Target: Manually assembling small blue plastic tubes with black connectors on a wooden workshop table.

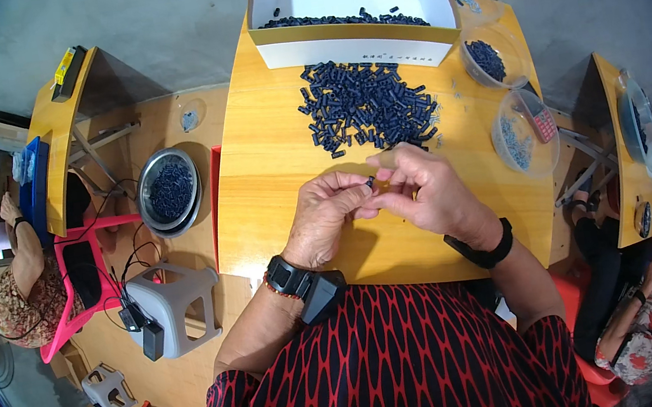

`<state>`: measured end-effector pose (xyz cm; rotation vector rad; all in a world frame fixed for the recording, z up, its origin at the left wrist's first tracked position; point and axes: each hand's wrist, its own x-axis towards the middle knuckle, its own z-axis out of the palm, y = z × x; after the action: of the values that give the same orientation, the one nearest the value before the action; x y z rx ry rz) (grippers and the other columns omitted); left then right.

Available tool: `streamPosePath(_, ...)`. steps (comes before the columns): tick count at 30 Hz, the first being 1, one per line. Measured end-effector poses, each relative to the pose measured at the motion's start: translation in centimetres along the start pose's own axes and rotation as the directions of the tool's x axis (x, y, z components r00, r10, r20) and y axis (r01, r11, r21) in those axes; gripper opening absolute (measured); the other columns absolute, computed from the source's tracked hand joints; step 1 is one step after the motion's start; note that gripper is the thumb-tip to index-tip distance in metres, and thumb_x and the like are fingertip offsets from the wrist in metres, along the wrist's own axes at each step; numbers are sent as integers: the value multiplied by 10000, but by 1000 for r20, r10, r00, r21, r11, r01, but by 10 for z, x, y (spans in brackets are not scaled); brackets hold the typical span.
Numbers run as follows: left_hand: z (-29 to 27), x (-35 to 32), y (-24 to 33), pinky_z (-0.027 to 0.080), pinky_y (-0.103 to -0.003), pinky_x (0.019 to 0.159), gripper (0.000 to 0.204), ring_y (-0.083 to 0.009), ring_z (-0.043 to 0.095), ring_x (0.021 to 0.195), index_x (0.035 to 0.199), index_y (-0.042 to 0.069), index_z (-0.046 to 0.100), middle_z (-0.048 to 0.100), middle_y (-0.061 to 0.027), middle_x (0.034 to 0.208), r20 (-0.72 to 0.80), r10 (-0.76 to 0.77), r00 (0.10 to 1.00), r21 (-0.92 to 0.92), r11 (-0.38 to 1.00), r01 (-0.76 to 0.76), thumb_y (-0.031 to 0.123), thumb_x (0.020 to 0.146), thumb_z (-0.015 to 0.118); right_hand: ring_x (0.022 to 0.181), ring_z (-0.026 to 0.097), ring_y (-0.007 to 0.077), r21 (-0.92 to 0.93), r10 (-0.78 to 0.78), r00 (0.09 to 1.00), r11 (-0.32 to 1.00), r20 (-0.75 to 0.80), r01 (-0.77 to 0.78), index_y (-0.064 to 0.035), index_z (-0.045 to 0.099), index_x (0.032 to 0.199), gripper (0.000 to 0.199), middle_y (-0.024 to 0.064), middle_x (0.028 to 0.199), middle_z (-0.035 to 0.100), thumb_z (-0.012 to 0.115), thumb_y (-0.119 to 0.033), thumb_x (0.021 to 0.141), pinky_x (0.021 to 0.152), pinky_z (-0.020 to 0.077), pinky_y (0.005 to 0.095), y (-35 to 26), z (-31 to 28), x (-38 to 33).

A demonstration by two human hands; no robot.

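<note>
My left hand (329, 213) is closed in a pinch on a small dark plastic piece (370, 182), its tip showing between thumb and forefinger. Close beside it is my right hand (429, 186), with thumb and fingers bent together near the piece; whatever they hold, if anything, is too small to make out. Both hands are above the near part of the wooden table (269, 153). Just beyond them lies a heap of short dark cylindrical pieces (366, 102). Small pale bits are scattered at the right side of the heap.
A white box (354, 48) with more dark pieces stands behind the heap. On the right are a tub of dark pieces (487, 60) and a clear tub (510, 140) with small silvery bits. Metal bowls (192, 190) and a grey stool (190, 306) are at left. Other people sit on both sides.
</note>
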<state>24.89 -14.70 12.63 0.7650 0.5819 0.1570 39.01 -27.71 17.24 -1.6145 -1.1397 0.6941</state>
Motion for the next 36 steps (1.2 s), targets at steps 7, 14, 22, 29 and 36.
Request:
streamPosePath(7,7,-5,0,566,-325,817,95,-194,683,880,999,-32,635,693,-121,937,-6,6,1000,-18,1000,-6,-1,911,618,697,590,355,-303,-223,975,928,22,219,27,553,840,245,157,813,531,764,-49,742,594,490,416,2,7,-2)
streamPosePath(14,6,-7,-5,583,-299,734,74,-153,674,766,960,-5,648,685,-84,852,-10,33,999,25,999,-32,54,941,608,716,609,353,-325,-261,965,912,12,251,41,594,916,244,168,832,549,751,-42,749,602,502,409,3,6,-2)
streamPosePath(22,9,-9,-10,579,-282,696,70,-128,652,703,904,22,638,670,-57,809,-21,98,995,73,993,-96,56,950,599,723,615,342,-218,-143,990,966,12,142,46,615,990,265,170,832,570,741,-64,784,626,501,406,5,3,-1)
streamPosePath(29,11,-8,-8,556,-266,665,73,-112,624,691,874,20,636,655,-43,783,-24,104,994,111,989,-101,50,937,614,719,609,336,-251,-158,985,953,71,171,15,585,920,221,159,814,569,731,-93,793,620,496,413,16,6,-3)
streamPosePath(36,9,-10,-12,457,-213,604,67,-62,554,661,859,30,643,635,-10,766,-45,155,987,201,969,-143,50,922,639,709,614,343,-381,-202,972,895,120,233,-24,530,876,199,151,791,557,699,-81,786,622,510,429,12,10,-4)
